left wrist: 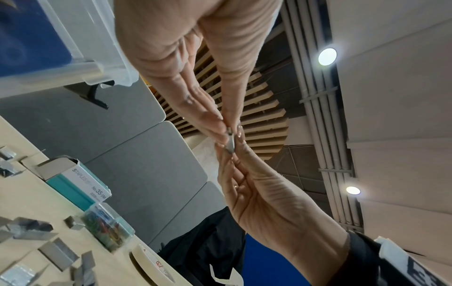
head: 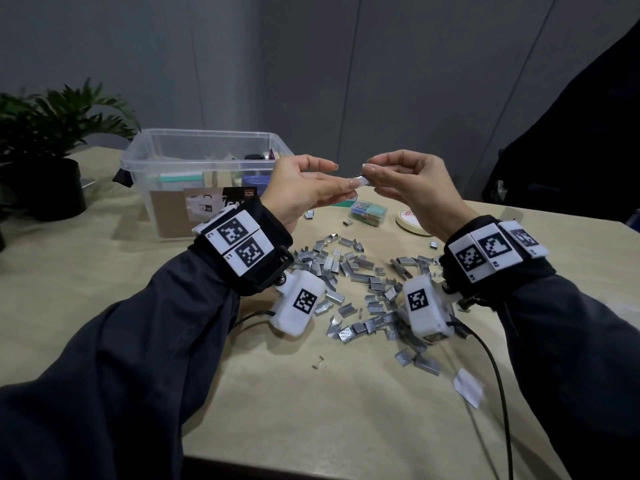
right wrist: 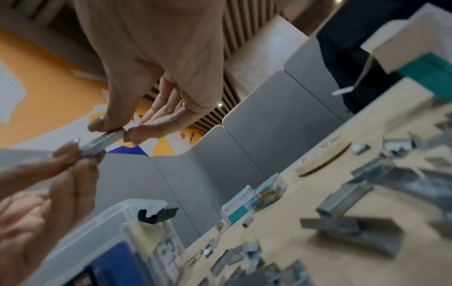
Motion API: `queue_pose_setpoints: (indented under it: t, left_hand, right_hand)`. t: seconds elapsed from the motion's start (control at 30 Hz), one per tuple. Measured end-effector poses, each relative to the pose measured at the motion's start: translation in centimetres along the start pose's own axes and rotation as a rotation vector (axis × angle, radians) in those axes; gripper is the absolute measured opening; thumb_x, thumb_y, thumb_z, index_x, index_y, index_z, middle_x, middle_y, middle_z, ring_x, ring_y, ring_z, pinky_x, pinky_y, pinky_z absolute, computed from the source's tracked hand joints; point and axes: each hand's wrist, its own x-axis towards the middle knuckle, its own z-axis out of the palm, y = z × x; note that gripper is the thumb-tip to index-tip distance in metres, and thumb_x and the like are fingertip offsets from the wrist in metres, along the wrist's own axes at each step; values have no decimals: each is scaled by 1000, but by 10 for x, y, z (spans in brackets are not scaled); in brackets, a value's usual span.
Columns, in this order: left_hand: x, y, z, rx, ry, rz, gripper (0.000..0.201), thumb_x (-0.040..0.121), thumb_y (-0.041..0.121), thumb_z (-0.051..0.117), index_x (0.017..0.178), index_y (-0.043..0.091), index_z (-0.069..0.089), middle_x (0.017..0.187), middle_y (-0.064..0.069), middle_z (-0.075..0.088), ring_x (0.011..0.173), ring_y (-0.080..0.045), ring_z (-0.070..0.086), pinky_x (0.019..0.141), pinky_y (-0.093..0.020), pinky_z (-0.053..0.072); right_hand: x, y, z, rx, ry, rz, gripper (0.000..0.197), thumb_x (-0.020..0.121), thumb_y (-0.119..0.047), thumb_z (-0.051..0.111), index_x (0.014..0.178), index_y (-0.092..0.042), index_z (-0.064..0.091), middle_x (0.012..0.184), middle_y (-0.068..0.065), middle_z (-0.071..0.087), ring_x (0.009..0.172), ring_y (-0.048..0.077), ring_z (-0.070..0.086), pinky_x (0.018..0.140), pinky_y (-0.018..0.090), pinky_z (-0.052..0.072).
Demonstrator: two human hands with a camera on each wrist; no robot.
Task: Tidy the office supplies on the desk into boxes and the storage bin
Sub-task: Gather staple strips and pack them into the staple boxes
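Observation:
Both hands are raised above the desk and share one short silver staple strip (head: 362, 180). My left hand (head: 346, 177) pinches its left end and my right hand (head: 370, 175) pinches its right end, thumb against fingertips. In the right wrist view the staple strip (right wrist: 102, 143) spans from the right hand (right wrist: 122, 133) down to the left hand (right wrist: 78, 152). A pile of loose staple strips (head: 363, 282) covers the desk below the wrists. The clear storage bin (head: 138, 161) stands at the back left with supplies inside. An open teal staples box (left wrist: 78, 181) lies behind the pile.
A clear box of coloured paper clips (head: 369, 212) and a tape roll (head: 412, 221) sit beyond the pile. A white paper scrap (head: 467, 391) lies front right near a black cable (head: 498, 382). A potted plant (head: 52, 140) stands far left.

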Motion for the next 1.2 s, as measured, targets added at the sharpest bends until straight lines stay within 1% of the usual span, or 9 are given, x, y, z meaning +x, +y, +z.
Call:
queue_pose_setpoints:
  t: [0.1, 0.3, 0.47, 0.57, 0.73, 0.83, 1.03, 1.1, 1.2]
  left_hand:
    - [2, -1, 0, 28, 18, 36, 41, 74, -7, 76, 108, -3, 53, 91, -24, 71, 76, -28, 73, 66, -25, 59]
    - [4, 0, 10, 108, -19, 83, 40, 76, -6, 74, 111, -4, 55, 87, -21, 72, 78, -26, 74, 64, -23, 57]
    - [18, -3, 39, 123, -64, 96, 43, 75, -7, 76, 112, -4, 53, 85, -21, 72, 75, -25, 73, 65, -25, 58]
    - [31, -6, 65, 116, -91, 71, 43, 75, -9, 76, 111, -6, 53, 87, -23, 70, 75, -25, 72, 66, -28, 60]
    - [51, -12, 113, 132, -214, -141, 26, 89, 2, 66, 108, -10, 54, 95, -27, 65, 75, -28, 66, 70, -32, 60]
    - [54, -20, 140, 168, -314, -295, 33, 98, 11, 54, 121, -12, 49, 109, -32, 61, 82, -32, 64, 72, -33, 58]
    - [50, -42, 173, 16, -396, -566, 44, 105, 25, 39, 138, -4, 35, 135, -39, 41, 120, -48, 51, 88, -44, 50]
    - [49, -48, 179, -23, -408, -622, 50, 104, 31, 37, 143, -1, 30, 142, -41, 31, 125, -50, 45, 93, -46, 48]
    - [49, -55, 185, -84, -404, -674, 56, 104, 36, 37, 147, 2, 25, 145, -43, 24, 130, -52, 38, 101, -51, 43]
  right_hand:
    - [0, -2, -3, 102, -57, 81, 25, 76, -13, 73, 99, -4, 70, 89, 6, 75, 87, 14, 71, 78, 21, 56]
    - [0, -11, -15, -3, -132, 213, 14, 89, -12, 67, 102, -13, 74, 91, -2, 76, 83, 5, 70, 66, 15, 54]
    - [5, -36, -48, -130, -137, 300, 16, 84, -8, 70, 100, -6, 74, 94, 9, 76, 88, 13, 73, 69, 15, 56]
    - [3, -53, -71, -286, -88, 326, 13, 84, -6, 71, 96, -4, 73, 90, 10, 76, 78, 9, 73, 65, 12, 55]
    - [14, -52, -130, -1004, 265, 179, 11, 70, -8, 85, 76, -13, 77, 78, 10, 74, 76, 22, 72, 77, 35, 61]
    - [11, -41, -152, -1281, 254, 282, 12, 64, -6, 84, 73, -9, 78, 73, 13, 73, 71, 26, 72, 74, 44, 62]
    - [-1, -10, -158, -1363, 186, 373, 13, 68, -11, 86, 73, -18, 77, 83, 8, 72, 81, 27, 70, 72, 38, 59]
    - [-1, -5, -155, -1453, 189, 379, 13, 71, -20, 85, 76, -26, 75, 91, 5, 69, 88, 28, 65, 67, 34, 50]
    - [1, 5, -154, -1531, 198, 381, 13, 74, -19, 80, 86, -24, 76, 99, 7, 68, 93, 31, 64, 67, 33, 44]
